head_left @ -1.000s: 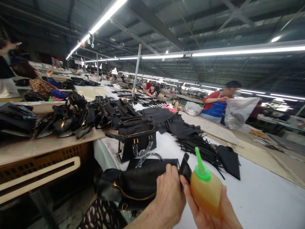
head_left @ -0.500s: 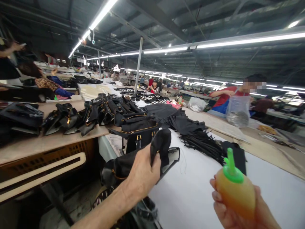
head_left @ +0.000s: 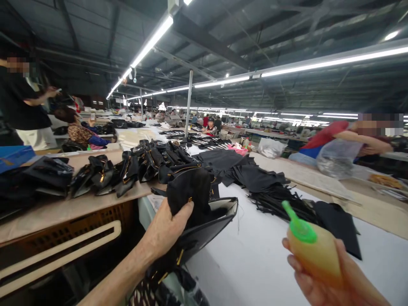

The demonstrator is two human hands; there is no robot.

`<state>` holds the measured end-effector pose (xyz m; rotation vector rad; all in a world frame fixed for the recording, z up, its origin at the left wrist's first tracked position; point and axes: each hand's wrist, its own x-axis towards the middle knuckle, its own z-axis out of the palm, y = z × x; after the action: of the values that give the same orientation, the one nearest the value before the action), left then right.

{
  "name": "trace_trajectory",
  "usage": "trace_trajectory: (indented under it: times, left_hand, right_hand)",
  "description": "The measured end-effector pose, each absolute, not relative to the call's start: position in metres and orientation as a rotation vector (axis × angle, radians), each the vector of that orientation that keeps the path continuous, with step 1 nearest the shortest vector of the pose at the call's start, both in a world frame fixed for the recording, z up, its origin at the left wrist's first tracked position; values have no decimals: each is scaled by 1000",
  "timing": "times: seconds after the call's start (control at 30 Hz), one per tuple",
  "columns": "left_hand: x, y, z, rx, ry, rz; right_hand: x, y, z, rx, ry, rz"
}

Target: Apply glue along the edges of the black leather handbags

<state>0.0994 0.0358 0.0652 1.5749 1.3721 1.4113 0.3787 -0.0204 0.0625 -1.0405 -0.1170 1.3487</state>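
Note:
My left hand (head_left: 170,227) grips a black handbag (head_left: 204,233) by its upper part, thumb on the near side next to a small gold-coloured piece. The bag tilts over the table edge, and its pale lining shows at the open right end. My right hand (head_left: 314,276) is wrapped round a squeeze bottle (head_left: 318,250) with a green nozzle (head_left: 298,225) pointing up and left. Yellowish-orange stuff fills the bottle, which is held above the white tabletop (head_left: 251,255), apart from the bag. More black bags (head_left: 153,159) with gold zips lie behind my left hand.
Black strips (head_left: 274,202) and cut black pieces (head_left: 248,170) are piled along the table's middle. A co-worker in red and blue (head_left: 328,140) bends over a clear plastic bag (head_left: 339,157) at right. A pale slotted frame (head_left: 63,255) juts out at lower left.
My left hand has moved left and down slightly, turning the bag so its front panel faces me. The bottle has tipped leftward in my right hand. The co-worker at right leans lower.

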Motion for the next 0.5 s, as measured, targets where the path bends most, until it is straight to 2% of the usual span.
trace_trajectory:
  times: [0.13, 0.27, 0.5]
  left_hand:
    - [94, 30, 56, 1471, 1435, 1387]
    - [95, 22, 58, 1389, 1421, 1431]
    - [89, 15, 70, 1498, 848, 1334]
  right_hand:
    - [353, -9, 84, -915, -78, 1485]
    - [318, 8, 95, -679, -328, 1592]
    - [278, 48, 105, -513, -813, 1690]
